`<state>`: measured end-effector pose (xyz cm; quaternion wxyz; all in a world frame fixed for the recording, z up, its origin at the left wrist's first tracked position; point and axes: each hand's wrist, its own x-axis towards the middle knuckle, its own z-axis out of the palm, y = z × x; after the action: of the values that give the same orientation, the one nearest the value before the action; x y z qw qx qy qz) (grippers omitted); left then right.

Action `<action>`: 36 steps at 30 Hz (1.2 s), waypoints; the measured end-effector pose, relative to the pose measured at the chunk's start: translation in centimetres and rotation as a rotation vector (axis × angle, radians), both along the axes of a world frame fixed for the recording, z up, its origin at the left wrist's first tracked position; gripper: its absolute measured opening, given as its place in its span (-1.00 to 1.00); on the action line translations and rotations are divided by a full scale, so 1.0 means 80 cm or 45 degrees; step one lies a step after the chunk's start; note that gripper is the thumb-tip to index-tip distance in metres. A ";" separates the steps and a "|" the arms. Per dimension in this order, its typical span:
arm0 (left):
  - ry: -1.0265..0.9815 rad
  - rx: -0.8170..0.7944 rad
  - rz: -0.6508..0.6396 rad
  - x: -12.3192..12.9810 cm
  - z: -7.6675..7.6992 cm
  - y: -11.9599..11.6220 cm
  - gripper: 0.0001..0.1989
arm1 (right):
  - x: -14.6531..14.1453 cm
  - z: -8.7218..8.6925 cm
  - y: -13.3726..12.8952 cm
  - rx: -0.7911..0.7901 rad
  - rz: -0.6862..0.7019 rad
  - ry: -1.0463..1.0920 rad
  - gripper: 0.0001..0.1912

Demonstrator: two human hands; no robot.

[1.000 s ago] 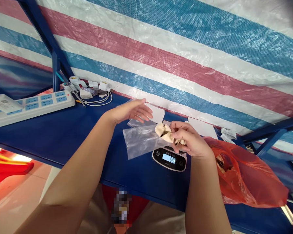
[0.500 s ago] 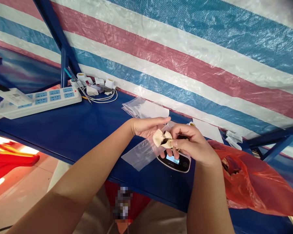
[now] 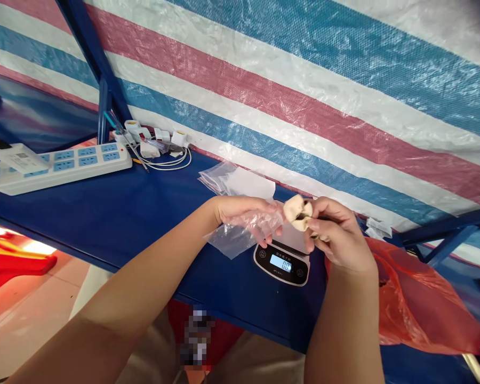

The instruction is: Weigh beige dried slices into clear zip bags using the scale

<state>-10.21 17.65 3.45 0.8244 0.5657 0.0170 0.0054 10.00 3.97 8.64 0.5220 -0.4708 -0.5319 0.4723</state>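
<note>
My right hand point(image 3: 336, 234) pinches several curled, cream-coloured pieces of dried fungus point(image 3: 294, 209) with dark inner sides. They are up above a small kitchen scale point(image 3: 282, 264), whose lit display seems to read 0.0. Just left of them, my left hand point(image 3: 253, 216) has its fingers closed round a crumpled clear plastic bag point(image 3: 234, 237). The bag hangs toward the scale's left side. My right fingers and the fungus cover part of the scale's pale weighing plate point(image 3: 295, 238).
A red plastic bag point(image 3: 420, 298) lies at the right. More clear bags point(image 3: 220, 176) and white paper point(image 3: 250, 183) are behind my left hand. A power strip point(image 3: 64, 168) and coiled white cable point(image 3: 176, 164) sit on the blue table point(image 3: 144, 213), before a striped sheet point(image 3: 264, 96).
My right hand has moved right and slightly up with the fungus, away from my left palm. My left fingers have closed on the clear bag, which is now more crumpled. More of the scale shows.
</note>
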 end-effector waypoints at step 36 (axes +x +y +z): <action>-0.003 -0.029 -0.008 0.028 -0.015 -0.020 -0.58 | -0.056 -0.014 0.019 0.199 -0.234 -0.175 -0.83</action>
<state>-7.96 16.05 2.23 0.8307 0.5565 0.0142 0.0033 5.50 5.46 7.48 0.5605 -0.5066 -0.5561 0.3462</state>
